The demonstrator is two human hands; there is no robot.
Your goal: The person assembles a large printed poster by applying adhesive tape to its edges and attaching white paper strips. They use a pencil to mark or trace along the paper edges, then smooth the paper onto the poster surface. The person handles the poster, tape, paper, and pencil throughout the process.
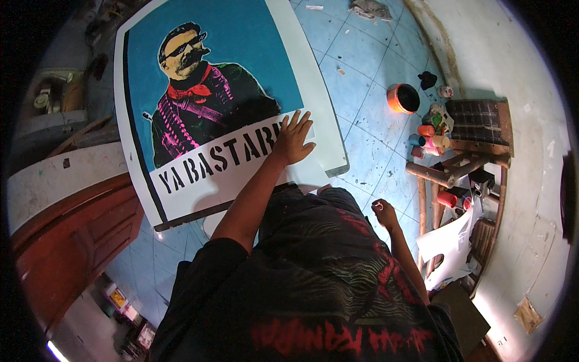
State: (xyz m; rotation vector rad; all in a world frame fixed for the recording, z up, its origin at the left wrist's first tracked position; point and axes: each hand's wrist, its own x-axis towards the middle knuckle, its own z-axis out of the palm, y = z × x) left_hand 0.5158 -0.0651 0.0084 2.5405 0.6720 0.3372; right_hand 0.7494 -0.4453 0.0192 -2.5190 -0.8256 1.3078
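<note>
A large printed poster point(229, 166) lies in front of me, showing a figure with dark glasses and a red scarf on a teal ground above a band of black stencil lettering. It rests on a pale board or tabletop point(322, 108). My left hand point(294, 140) is laid flat on the poster's near right part, fingers spread, covering the end of the lettering. Off to the right, beside my body and above the floor, my right hand point(383, 213) is closed. A small white bit shows at its fingers, too small to name.
Blue floor tiles point(362, 66) bear specks and scraps. An orange bucket point(403, 98) with a dark inside stands at the right, near several paint containers point(431, 143). A wooden chair point(476, 145) is by the right wall; a brown wooden door or cabinet point(78, 241) is at left.
</note>
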